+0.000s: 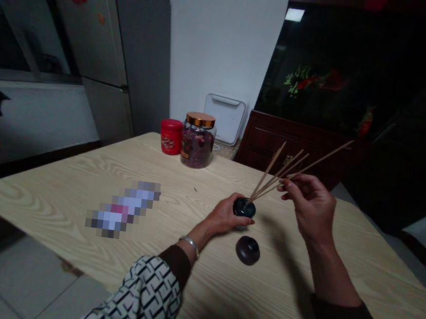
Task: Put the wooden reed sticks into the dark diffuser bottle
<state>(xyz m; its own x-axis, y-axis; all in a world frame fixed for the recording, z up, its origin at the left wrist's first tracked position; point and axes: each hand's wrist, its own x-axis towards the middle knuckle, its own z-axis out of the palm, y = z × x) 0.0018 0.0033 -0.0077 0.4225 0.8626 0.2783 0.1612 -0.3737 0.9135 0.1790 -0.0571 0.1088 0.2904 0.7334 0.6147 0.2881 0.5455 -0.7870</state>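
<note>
Clasping jar (244,212) in left hand (226,215), stick (322,161) in right hand (310,202), at wood-grain table (58,182), grey refrigerator (141,47) beyond.

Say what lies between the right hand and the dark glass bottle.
In the head view, thin brown sticks slant up from the glass bottle toward the right hand.

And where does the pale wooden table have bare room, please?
The pale wooden table is bare left of the pale pixelated patch, between that patch and the red cylindrical canister, and right of the right hand. It is crowded around the shiny dark bottle: left hand around it, thin brown sticks above, domed dark lid close by.
</note>
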